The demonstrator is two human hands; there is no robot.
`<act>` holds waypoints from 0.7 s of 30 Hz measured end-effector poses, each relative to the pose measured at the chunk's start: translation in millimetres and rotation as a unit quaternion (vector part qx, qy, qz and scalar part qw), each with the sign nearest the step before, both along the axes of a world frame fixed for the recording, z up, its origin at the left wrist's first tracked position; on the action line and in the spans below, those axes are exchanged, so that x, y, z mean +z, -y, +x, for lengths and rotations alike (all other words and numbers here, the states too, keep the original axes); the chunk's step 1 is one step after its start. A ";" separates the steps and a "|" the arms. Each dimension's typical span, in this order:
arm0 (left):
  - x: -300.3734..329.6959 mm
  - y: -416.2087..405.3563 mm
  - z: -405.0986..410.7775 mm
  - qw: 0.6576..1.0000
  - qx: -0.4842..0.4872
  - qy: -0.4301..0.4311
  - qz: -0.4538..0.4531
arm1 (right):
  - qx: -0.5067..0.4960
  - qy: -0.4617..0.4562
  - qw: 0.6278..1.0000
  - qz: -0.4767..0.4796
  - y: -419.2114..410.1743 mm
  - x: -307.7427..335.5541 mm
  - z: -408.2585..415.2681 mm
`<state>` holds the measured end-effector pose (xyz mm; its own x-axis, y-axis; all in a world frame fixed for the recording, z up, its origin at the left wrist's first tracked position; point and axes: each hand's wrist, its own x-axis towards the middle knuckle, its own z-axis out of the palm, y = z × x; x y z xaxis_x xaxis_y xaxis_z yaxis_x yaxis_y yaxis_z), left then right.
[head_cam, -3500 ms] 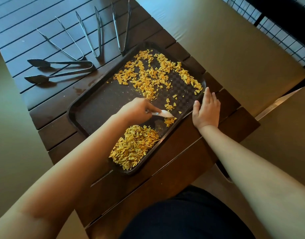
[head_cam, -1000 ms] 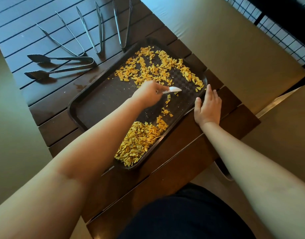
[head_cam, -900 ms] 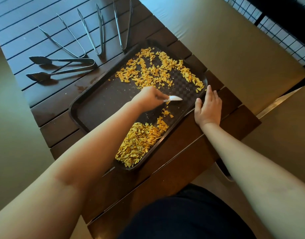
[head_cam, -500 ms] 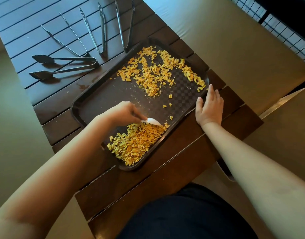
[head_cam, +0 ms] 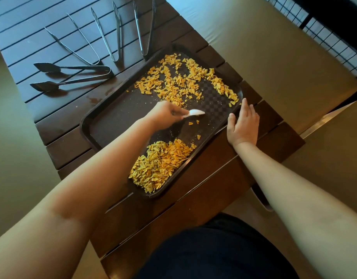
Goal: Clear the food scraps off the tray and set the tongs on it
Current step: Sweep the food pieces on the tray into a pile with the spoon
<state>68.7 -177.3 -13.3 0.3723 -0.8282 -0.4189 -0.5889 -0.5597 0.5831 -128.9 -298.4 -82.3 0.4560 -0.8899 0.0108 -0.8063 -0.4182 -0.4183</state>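
A dark brown tray (head_cam: 105, 127) lies slantwise on the slatted wooden table. Yellow food scraps (head_cam: 185, 81) are strewn over its far end, and a heaped pile of scraps (head_cam: 161, 164) fills its near corner. My left hand (head_cam: 163, 115) hovers over the middle of the tray and pinches a small white scraper (head_cam: 195, 113), blade pointing right. My right hand (head_cam: 243, 123) rests flat with straight fingers against the tray's right rim. Several metal tongs (head_cam: 115, 37) lie on the table beyond the tray, the nearest being dark-tipped tongs (head_cam: 72, 75) at the left.
The table's (head_cam: 203, 200) near edge runs just below the tray, with my dark-clothed lap under it. A tan floor lies on both sides. A black wire grid stands at the top right.
My left hand has carried the scraper from the near pile back up toward the far scattered scraps. The near pile has grown since the earliest frame. My right hand has stayed at the rim.
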 end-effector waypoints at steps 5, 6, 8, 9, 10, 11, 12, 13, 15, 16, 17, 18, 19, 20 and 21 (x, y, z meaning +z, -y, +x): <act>8.3 -22.2 -0.9 0.993 -0.104 -0.004 0.059 | 0.002 0.006 1.000 -0.003 1.8 -0.8 -0.6; 9.5 -27.2 0.4 0.990 -0.122 0.005 0.070 | 0.003 0.004 1.000 -0.004 2.0 -1.0 -1.1; 12.4 -37.2 5.8 0.985 -0.145 0.017 0.096 | 0.004 0.002 1.000 -0.005 1.6 -1.3 -0.9; 13.7 -41.3 9.0 0.982 -0.152 0.020 0.110 | 0.004 0.001 1.000 -0.005 1.1 -1.4 -0.9; 15.8 -44.2 11.3 0.980 -0.157 0.020 0.117 | 0.004 0.000 1.000 -0.005 0.7 -1.4 -0.9; 18.1 -45.3 12.6 0.981 -0.156 0.020 0.114 | 0.004 -0.001 1.000 -0.005 0.6 -1.5 -1.1; 20.6 -44.6 12.6 0.985 -0.144 0.016 0.096 | 0.004 -0.001 1.000 -0.005 0.6 -1.4 -1.1; 22.1 -41.9 11.6 0.990 -0.120 0.013 0.067 | 0.003 0.000 1.000 -0.004 0.7 -1.1 -1.2; 20.2 -34.0 8.9 0.998 -0.057 0.025 0.002 | 0.002 0.002 1.000 -0.002 0.6 -0.9 -0.9; 17.2 -29.9 7.2 0.999 -0.026 0.036 -0.017 | 0.001 0.002 1.000 -0.001 0.6 -1.0 -1.0; 13.7 -27.1 5.8 0.999 0.000 0.043 -0.025 | 0.001 0.000 1.000 -0.002 0.5 -1.2 -1.0; 10.2 -25.8 4.5 0.999 0.015 0.043 -0.024 | 0.001 0.000 1.000 -0.003 0.4 -1.3 -1.2; 7.8 -25.9 3.1 0.999 0.020 0.039 -0.019 | 0.001 0.001 1.000 -0.003 0.4 -1.4 -1.2; 5.9 -27.4 2.2 0.999 0.016 0.033 -0.012 | 0.001 0.003 1.000 -0.003 0.6 -1.2 -1.3; 4.7 -30.0 1.8 1.000 0.006 0.029 -0.004 | 0.001 0.006 1.000 -0.002 0.8 -1.4 -1.3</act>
